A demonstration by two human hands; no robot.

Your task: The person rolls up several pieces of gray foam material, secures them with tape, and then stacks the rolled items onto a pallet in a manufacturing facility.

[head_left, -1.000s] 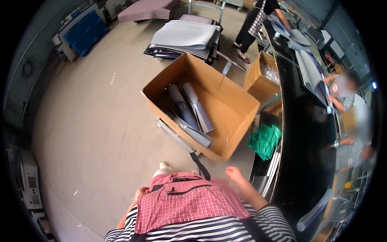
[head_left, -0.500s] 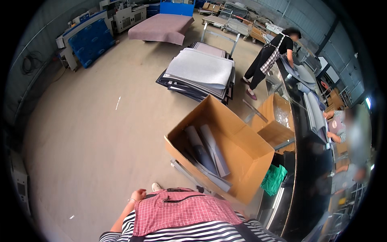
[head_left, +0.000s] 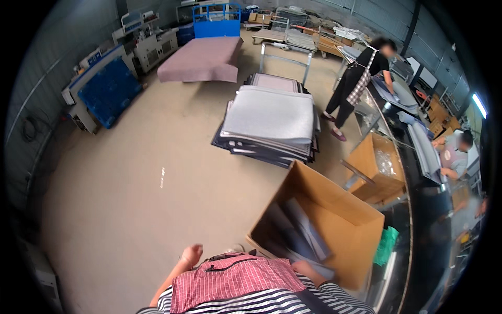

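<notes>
Fingers of the left hand (head_left: 192,255) are loosely bent and empty, out over the floor beside a pink checked apron (head_left: 235,282); those of the right hand (head_left: 309,270) are blurred at the near edge of a large open cardboard box (head_left: 345,201), and whether they grip or touch it cannot be told. The box stands just ahead and to the right of the wearer. Inside, slim grey-blue rolls (head_left: 307,230), smeared by motion, lie side by side toward its left corner and near edge. A green plastic bag (head_left: 386,246) shows just beyond the box's right corner, next to a long black table (head_left: 426,222). Farther up, by the table's left edge, sits a smaller carton (head_left: 375,170) with clear plastic (head_left: 385,163) in it. Past the box's far corner rises a stack of grey mats (head_left: 269,118). One co-worker in a checked pinafore (head_left: 360,86) leans over the table's left edge near its far end; another, at its right edge, has hands by a long grey sheet (head_left: 424,152). Deeper in the workshop, a mauve cloth (head_left: 201,60) covers a low platform.
</notes>
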